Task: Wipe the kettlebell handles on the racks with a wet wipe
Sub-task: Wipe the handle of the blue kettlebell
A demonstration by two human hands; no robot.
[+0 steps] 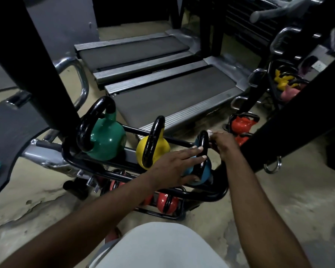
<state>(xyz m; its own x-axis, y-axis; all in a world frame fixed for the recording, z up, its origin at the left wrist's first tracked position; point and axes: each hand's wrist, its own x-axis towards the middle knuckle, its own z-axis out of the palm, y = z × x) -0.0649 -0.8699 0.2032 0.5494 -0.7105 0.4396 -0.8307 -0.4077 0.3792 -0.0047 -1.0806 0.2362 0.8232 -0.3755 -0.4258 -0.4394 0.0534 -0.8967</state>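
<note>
On the top tier of a black rack (pixel 81 161) stand a green kettlebell (pixel 106 140), a yellow kettlebell (pixel 159 149) and a blue kettlebell (pixel 206 171), each with a black handle. My left hand (pixel 174 165) lies with straight fingers against the blue kettlebell, fingertips touching its handle (pixel 202 151). My right hand (pixel 223 144) grips a white wet wipe (pixel 209 133) against the far side of that handle near its top. Most of the wipe is hidden by my fingers.
Red kettlebells (pixel 166 204) sit on the lower tier. Beyond the rack lie two treadmills (pixel 162 93). A second rack at the right holds red kettlebells (pixel 242 122), with yellow and pink ones (pixel 282 82) further back. Black machine posts rise at left and right.
</note>
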